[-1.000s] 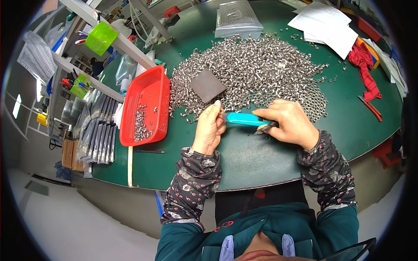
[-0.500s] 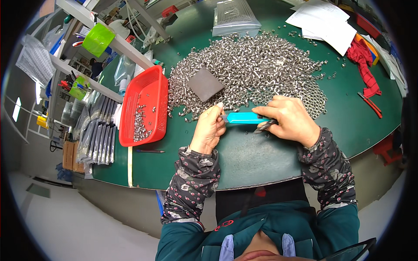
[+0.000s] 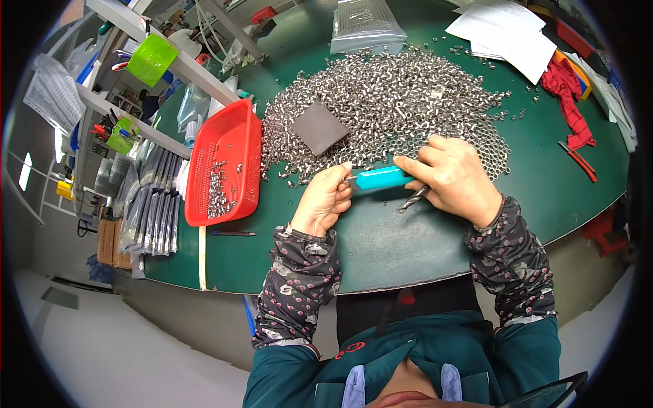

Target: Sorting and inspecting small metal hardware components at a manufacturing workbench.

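Note:
My right hand (image 3: 457, 178) grips a teal utility knife (image 3: 384, 178), its blade pointing left. A twist drill bit (image 3: 414, 198) sticks out beneath the same hand's fingers. At the blade's tip, the thumb and fingers of my left hand (image 3: 326, 198) are pinched together; what lies between them is too small and hidden to name. Beyond both hands spreads a large heap of small shiny metal ring-like pieces (image 3: 401, 102). On the heap's left part rests a dark square block (image 3: 320, 128).
A red perforated basket (image 3: 254, 163) with some metal pieces stands left on the green table (image 3: 388, 251). A pen (image 3: 235, 233) lies near it. Red-handled pliers (image 3: 578, 162), a red cloth (image 3: 568, 105) and papers (image 3: 503, 34) are on the right. Clear bags (image 3: 367, 27) lie at the back.
The utility knife has tilted, its right end now higher, and my right hand has turned slightly upward with it. More of the drill bit shows. My left hand stays pinched at the blade tip.

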Demonstrator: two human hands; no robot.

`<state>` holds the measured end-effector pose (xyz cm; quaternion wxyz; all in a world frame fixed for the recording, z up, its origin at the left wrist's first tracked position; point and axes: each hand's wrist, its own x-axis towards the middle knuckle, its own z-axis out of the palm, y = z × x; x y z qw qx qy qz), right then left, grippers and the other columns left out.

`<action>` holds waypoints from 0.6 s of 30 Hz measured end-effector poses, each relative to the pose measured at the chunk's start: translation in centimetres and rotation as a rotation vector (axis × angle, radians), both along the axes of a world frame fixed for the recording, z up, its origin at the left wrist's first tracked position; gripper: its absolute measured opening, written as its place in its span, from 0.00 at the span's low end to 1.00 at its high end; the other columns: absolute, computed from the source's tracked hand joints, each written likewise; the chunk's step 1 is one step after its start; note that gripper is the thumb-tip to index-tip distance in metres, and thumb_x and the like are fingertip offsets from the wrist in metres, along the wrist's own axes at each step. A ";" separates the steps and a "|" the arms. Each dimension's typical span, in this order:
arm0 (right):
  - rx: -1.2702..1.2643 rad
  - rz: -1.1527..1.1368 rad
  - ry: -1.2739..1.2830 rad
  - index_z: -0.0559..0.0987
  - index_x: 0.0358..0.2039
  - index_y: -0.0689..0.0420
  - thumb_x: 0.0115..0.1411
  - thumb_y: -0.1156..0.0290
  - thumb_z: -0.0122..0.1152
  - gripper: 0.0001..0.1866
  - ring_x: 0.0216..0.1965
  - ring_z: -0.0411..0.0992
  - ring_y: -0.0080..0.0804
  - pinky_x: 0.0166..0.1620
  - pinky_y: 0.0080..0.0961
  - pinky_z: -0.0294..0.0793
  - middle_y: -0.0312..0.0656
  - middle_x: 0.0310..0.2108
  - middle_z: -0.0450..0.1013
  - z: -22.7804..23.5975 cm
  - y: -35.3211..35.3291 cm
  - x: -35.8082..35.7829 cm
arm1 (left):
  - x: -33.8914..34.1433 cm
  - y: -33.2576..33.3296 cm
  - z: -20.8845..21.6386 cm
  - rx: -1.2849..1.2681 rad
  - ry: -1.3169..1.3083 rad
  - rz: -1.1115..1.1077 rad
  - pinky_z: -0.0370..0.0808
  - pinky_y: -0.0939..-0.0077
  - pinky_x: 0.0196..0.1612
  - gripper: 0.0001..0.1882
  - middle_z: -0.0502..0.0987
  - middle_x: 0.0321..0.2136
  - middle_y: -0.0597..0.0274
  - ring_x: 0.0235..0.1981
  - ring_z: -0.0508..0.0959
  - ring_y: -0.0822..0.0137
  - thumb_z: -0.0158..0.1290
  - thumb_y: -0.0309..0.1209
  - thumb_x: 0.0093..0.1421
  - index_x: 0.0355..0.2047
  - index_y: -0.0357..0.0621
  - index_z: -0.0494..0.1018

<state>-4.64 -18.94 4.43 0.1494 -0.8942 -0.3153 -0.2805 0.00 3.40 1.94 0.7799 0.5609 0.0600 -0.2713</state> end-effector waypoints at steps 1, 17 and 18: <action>-0.003 -0.005 -0.027 0.76 0.32 0.53 0.35 0.67 0.63 0.18 0.25 0.65 0.29 0.27 0.26 0.66 0.33 0.18 0.64 0.0 0.0 0.0 | 0.0 0.1 0.0 0.001 0.001 0.000 0.46 0.90 0.09 0.13 0.55 0.10 0.74 0.10 0.52 0.83 0.47 0.34 0.58 0.18 0.47 0.60; -0.068 -0.081 -0.203 0.74 0.33 0.51 0.42 0.70 0.53 0.14 0.28 0.64 0.26 0.29 0.21 0.64 0.32 0.20 0.62 0.0 0.0 0.3 | 0.0 0.2 -0.1 0.005 0.046 -0.117 0.45 0.89 0.10 0.15 0.57 0.11 0.73 0.10 0.53 0.82 0.50 0.34 0.56 0.17 0.47 0.59; -0.069 -0.083 -0.202 0.74 0.33 0.51 0.42 0.70 0.53 0.14 0.28 0.64 0.26 0.29 0.21 0.64 0.32 0.20 0.62 0.0 0.0 0.3 | 0.0 0.1 -0.1 0.000 0.046 -0.141 0.45 0.89 0.10 0.15 0.57 0.11 0.73 0.10 0.53 0.82 0.50 0.34 0.56 0.17 0.47 0.59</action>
